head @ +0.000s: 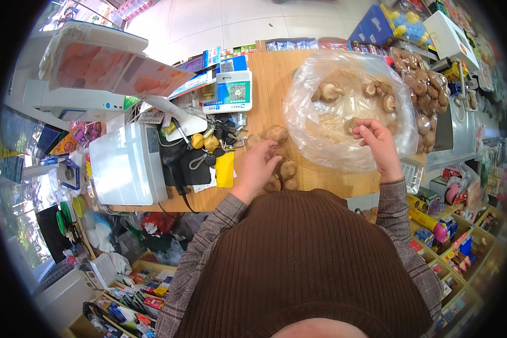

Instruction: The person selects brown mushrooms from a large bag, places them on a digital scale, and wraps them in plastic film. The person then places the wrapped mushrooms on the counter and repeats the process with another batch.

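A large clear plastic bag lies wide-mouthed on the wooden counter. Several brown mushrooms rest inside it, some with pale stems upward. My right hand is over the near right part of the bag's mouth. Its bent fingertips meet a small brown mushroom; whether they grip it is unclear. To the left of the bag, my left hand hovers at a loose pile of mushrooms, thumb and forefinger apart. The palm hides part of that pile.
Packed mushrooms in clear wrap stand right of the bag. Left of my left hand are keys, a black handheld scanner, a yellow card and a translucent plastic box. Payment-code stands are behind them.
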Tool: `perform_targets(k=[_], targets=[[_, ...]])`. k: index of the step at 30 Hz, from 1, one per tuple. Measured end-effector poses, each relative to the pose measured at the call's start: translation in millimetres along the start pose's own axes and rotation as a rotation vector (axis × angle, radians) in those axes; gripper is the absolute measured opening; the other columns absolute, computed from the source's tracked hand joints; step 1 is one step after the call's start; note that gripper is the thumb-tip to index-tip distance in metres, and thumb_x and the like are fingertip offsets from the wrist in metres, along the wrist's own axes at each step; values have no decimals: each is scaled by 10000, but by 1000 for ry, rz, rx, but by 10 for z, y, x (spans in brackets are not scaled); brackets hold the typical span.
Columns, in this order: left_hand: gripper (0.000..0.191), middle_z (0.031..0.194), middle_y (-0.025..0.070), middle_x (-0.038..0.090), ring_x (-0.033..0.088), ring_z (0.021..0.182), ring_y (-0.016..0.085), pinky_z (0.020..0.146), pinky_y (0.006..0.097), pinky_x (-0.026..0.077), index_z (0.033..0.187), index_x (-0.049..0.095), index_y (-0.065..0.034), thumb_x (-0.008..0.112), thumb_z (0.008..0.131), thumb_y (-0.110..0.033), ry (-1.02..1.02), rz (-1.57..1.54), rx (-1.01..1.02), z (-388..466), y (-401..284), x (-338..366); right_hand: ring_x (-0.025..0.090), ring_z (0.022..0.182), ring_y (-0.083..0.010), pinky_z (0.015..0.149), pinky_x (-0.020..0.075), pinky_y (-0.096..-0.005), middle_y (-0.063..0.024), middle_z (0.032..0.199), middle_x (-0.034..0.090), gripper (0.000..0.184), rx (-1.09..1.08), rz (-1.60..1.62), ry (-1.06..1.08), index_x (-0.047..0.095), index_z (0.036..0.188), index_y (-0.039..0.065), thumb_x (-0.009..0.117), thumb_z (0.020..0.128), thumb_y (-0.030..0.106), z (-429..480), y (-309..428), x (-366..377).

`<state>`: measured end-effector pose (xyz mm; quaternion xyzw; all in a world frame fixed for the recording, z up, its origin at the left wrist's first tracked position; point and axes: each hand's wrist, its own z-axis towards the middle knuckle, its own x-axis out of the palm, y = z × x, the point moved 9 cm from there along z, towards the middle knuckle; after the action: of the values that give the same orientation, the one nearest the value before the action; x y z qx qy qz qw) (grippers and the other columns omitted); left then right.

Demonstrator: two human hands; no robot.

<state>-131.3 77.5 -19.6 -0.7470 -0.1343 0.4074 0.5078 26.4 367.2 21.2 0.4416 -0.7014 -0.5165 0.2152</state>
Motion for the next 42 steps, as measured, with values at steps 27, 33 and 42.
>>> perform_targets(k=[27, 33, 42], targets=[[181, 1041, 122, 684, 656, 977, 338, 831, 397, 534, 1039, 734, -63, 742, 864, -107, -41, 220, 132, -101, -121, -235, 702, 910, -365, 837, 554, -415, -188, 980, 735, 274, -151, -803, -322, 721, 1154, 34, 682, 902, 132, 826, 28, -1268], [171, 976, 122, 673, 666, 790, 236, 731, 327, 549, 1062, 720, -19, 719, 894, -49, -81, 243, 260, -168, -266, -288, 668, 1024, -400, 903, 534, -435, -188, 1075, 720, 387, -580, -1192, -456, 679, 1220, 22, 656, 834, 48, 1223, 228, -917], [167, 1010, 73, 694, 678, 872, 137, 785, 283, 560, 1102, 711, 1, 705, 944, -50, -42, -64, -34, -240, -8, -461, 711, 1026, -258, 862, 592, -366, -127, 1147, 712, 396, -140, -252, -256, 610, 1341, 36, 618, 945, 40, 957, 215, -982]])
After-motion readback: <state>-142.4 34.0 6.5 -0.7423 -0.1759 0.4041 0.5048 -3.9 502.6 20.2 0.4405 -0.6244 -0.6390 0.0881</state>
